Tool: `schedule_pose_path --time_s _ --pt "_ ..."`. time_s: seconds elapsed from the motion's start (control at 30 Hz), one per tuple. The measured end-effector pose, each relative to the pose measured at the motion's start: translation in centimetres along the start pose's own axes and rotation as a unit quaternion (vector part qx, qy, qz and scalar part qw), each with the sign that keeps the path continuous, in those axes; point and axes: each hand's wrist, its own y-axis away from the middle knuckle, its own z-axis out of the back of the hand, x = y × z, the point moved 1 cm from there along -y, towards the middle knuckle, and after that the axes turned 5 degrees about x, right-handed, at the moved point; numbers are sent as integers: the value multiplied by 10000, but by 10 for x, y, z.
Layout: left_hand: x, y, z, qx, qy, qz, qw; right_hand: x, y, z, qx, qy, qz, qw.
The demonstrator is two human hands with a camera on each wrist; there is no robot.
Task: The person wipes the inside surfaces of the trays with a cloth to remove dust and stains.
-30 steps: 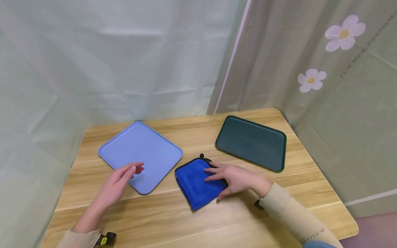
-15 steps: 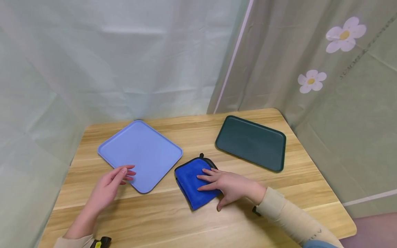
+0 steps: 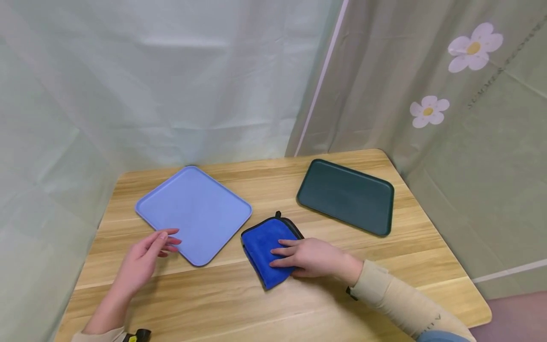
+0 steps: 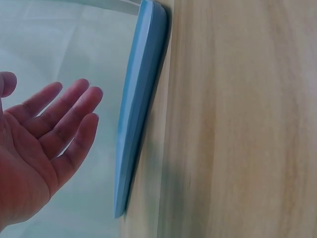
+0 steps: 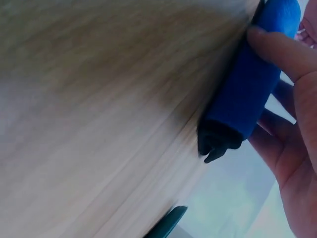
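Drawn in against the blue cloth (image 3: 264, 249) since a second ago: thumb of the right hand (image 3: 314, 258), fingers laid over the top. Apparently pinching the cloth there on the table (image 3: 231, 308), though thumb tip hard to make out. Left hand (image 3: 141, 261) pulled slightly back, fingers loosely bent, holding nothing, near a light blue tray (image 3: 196, 213). Beyond the right hand, apart: dark green tray (image 3: 348, 199).

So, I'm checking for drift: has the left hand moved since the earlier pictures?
Yes. In the head view, the left hand has shifted leftward against the blue tray, covering less of its surface.
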Motion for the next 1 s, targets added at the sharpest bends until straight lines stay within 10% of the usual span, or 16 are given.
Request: schedule_pose_path --time_s 0.43,1.0 --pt "4 1 4 -191 65 176 9996 26 -18 -10 150 1059 -1167 9874" --pt "3 2 4 -398 33 539 9977 26 -30 -17 101 769 -1950 9777"
